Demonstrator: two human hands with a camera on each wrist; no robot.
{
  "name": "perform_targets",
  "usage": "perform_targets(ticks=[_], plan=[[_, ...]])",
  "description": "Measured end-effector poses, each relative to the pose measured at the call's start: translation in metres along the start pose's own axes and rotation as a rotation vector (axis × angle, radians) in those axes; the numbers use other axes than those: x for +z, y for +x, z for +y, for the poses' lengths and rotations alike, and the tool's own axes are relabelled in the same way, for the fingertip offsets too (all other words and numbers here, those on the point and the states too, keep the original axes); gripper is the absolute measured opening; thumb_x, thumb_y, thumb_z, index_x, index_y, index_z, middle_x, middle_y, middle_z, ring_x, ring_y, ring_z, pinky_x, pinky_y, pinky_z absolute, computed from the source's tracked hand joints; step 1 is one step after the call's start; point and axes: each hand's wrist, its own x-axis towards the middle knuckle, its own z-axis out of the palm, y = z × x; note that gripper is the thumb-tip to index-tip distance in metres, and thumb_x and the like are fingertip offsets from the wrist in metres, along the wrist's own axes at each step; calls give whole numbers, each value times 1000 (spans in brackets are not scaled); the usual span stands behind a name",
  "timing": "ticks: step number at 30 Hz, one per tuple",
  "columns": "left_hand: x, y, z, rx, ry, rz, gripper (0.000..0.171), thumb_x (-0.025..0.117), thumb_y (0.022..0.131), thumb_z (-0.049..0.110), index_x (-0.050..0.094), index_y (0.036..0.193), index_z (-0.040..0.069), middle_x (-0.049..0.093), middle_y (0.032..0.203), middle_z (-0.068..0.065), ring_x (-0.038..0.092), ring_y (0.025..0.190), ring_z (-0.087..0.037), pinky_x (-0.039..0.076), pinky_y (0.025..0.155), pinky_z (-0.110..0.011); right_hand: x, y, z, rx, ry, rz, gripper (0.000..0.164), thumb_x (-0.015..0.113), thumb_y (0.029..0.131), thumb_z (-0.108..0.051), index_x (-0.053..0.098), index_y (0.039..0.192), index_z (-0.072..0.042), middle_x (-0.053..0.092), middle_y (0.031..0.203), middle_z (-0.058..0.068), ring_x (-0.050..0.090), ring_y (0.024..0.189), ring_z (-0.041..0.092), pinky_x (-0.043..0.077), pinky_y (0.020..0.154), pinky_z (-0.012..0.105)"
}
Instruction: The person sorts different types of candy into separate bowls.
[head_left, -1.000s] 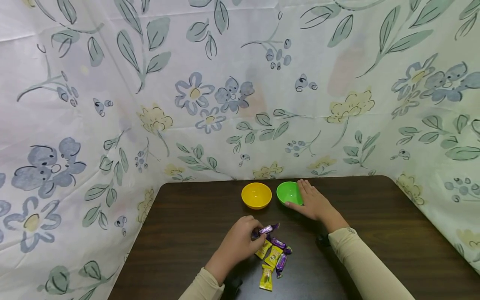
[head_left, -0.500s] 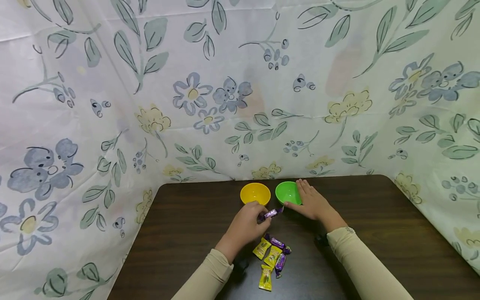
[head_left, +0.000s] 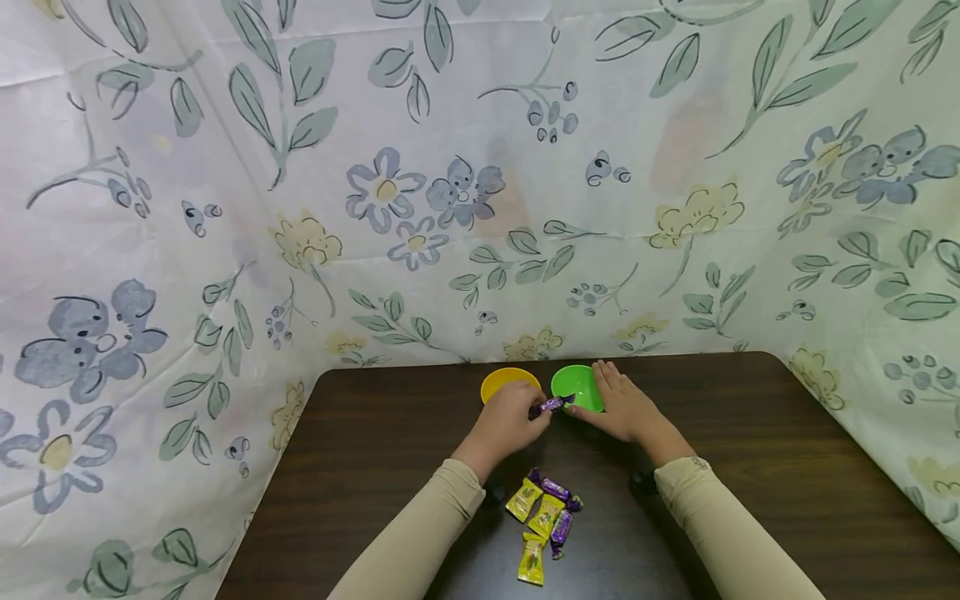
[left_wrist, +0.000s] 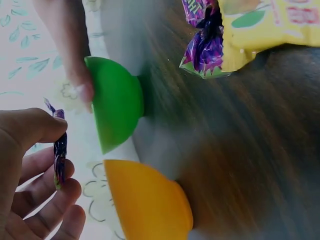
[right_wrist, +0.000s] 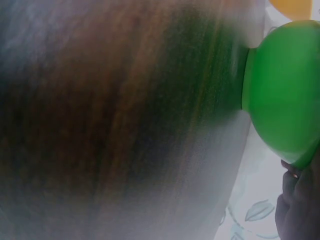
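A purple-wrapped candy (head_left: 553,404) is pinched between thumb and fingers of my left hand (head_left: 507,419), just in front of the two bowls. In the left wrist view this candy (left_wrist: 60,150) points toward the rim side of the green bowl (left_wrist: 117,102). My right hand (head_left: 628,405) rests against the right side of the green bowl (head_left: 573,385), fingers straight and thumb at the front rim. The yellow bowl (head_left: 506,377) stands left of it, partly hidden behind my left hand. Nearer me lie several yellow-wrapped candies (head_left: 546,516) and two purple-wrapped candies (head_left: 561,528).
The dark wooden table (head_left: 360,467) carries everything. A floral cloth (head_left: 465,275) hangs behind the table's far edge and along both sides. A dark band or device sits at each wrist.
My left hand has lifted a purple candy from the pile and carried it forward and right, up to the green bowl's front. The right hand keeps its place at the bowl.
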Motion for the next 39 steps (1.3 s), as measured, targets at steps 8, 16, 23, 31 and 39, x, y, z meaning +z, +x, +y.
perform_targets(ticks=[8, 16, 23, 31, 39], plan=[[10, 21, -5, 4, 51, -34, 13, 78, 96, 23, 77, 98, 11, 67, 90, 1, 56, 77, -9, 52, 72, -22, 2, 0, 1, 6, 7, 8, 110, 50, 100, -74, 19, 165, 9, 20, 173, 30, 18, 163, 46, 21, 131, 60], [14, 36, -6, 15, 118, -69, 11, 77, 98, 25, 78, 101, 14, 69, 95, 2, 59, 87, -13, 54, 80, -27, 2, 0, 0, 7, 10, 4, 110, 50, 100, -73, 19, 165, 10, 20, 173, 31, 18, 163, 46, 21, 131, 60], [16, 43, -5, 16, 119, -94, 14, 75, 99, 25, 79, 104, 12, 71, 98, -1, 61, 89, -15, 55, 83, -29, 1, 1, 1, 9, 1, 3, 110, 50, 100, -73, 19, 165, 10, 21, 173, 31, 19, 162, 46, 22, 131, 60], [15, 46, -6, 16, 99, -115, 24, 76, 100, 26, 78, 118, 10, 74, 109, -4, 68, 95, -17, 59, 88, -29, 2, 1, 0, 10, 6, -8, 110, 48, 100, -74, 18, 165, 9, 19, 174, 30, 18, 163, 46, 21, 131, 60], [10, 42, -10, 22, 60, -106, 23, 76, 99, 20, 78, 119, 7, 74, 110, -6, 69, 96, -18, 60, 90, -31, 0, 1, 2, 11, -8, -25, 110, 47, 101, -74, 17, 165, 10, 18, 174, 30, 16, 163, 46, 20, 131, 60]])
